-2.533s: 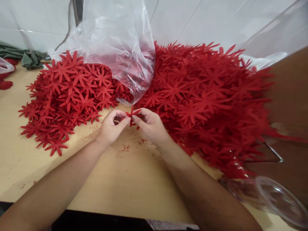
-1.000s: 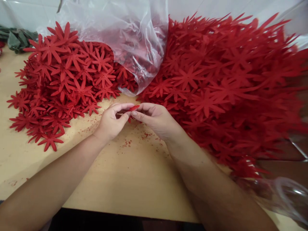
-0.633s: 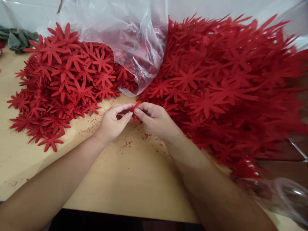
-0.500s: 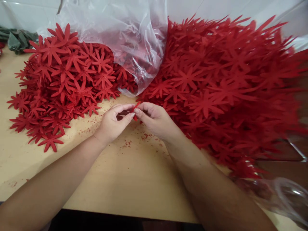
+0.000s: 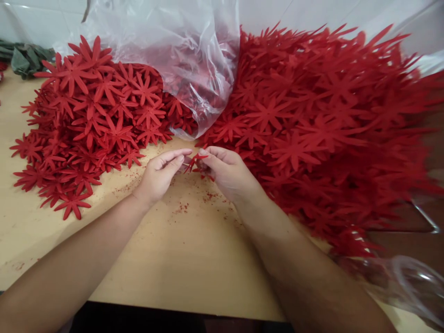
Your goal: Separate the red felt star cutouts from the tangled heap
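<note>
Right hand (image 5: 227, 173) pinches a matte, narrow-petalled red flower cutout (image 5: 197, 157). Left hand (image 5: 158, 175): fingers loosely extended just beside it; grip cannot be determined.

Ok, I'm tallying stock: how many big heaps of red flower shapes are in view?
2: the left heap, partly under the clear plastic bag, and the right heap, beside that bag. More red is cut off at the left edge; another may be hidden.

The left hand (image 5: 156, 175) and right hand (image 5: 229, 171) nearly meet — forearms (image 5: 86, 245) slanting inward.
</note>
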A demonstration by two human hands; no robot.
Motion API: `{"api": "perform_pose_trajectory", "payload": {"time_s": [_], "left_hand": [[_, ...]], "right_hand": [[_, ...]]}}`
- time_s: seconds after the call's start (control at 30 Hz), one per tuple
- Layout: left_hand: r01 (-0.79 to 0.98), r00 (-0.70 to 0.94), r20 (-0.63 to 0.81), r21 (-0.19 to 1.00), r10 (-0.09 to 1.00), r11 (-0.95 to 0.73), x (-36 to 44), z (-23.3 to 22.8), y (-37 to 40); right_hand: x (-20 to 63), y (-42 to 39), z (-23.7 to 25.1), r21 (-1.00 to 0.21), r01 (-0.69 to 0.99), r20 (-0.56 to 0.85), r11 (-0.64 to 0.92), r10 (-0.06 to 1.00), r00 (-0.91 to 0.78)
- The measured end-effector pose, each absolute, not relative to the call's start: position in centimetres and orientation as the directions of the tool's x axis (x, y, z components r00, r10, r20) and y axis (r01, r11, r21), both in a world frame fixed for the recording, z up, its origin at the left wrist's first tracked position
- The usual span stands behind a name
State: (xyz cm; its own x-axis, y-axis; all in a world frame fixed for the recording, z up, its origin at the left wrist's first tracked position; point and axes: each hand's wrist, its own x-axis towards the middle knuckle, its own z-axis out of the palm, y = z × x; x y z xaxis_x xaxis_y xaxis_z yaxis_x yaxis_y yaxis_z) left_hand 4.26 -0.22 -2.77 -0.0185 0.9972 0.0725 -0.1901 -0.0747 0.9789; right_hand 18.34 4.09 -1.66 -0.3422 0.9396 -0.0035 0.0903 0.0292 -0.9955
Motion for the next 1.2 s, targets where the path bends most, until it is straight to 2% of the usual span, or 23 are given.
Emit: {"api": "perform_pose_trajectory", "payload": {"time_s": [0.2,0.3,0.53,0.77,1.2], "left_hand": [[-0.203,0.075,0.080,0.977,0.994,-0.064,4.5,-3.0,0.0],[-0.207,0.053,0.071,0.976,0.996,-0.059,4.7,-3.2,0.2],[-0.240,-0.126,0.033,0.969,0.992,-0.063,4.7,-3.3,0.4],[-0.307,-0.074,0.020,0.951,0.997,-0.041,4.5,-2.9,0.4],[-0.292,-0.028,-0.022,0.956,0.999,0.013,4.1,-2.6,0.2]], "right_hand": [[18.5,4.6,-2.5,-0.980,-0.034,-0.171,-0.194,0.925,-0.340],[18.4,4.3,-2.2,-0.967,-0.074,-0.201,-0.242,0.913,-0.354],[18.3,3.6,-1.0,-0.956,-0.103,-0.185,-0.273,0.840,-0.510],[18.5,3.6,-0.9,-0.958,-0.123,-0.145,-0.258,0.810,-0.568],[18.8,3.7,-0.8,-0.963,-0.112,-0.135,-0.247,0.794,-0.593]]}}
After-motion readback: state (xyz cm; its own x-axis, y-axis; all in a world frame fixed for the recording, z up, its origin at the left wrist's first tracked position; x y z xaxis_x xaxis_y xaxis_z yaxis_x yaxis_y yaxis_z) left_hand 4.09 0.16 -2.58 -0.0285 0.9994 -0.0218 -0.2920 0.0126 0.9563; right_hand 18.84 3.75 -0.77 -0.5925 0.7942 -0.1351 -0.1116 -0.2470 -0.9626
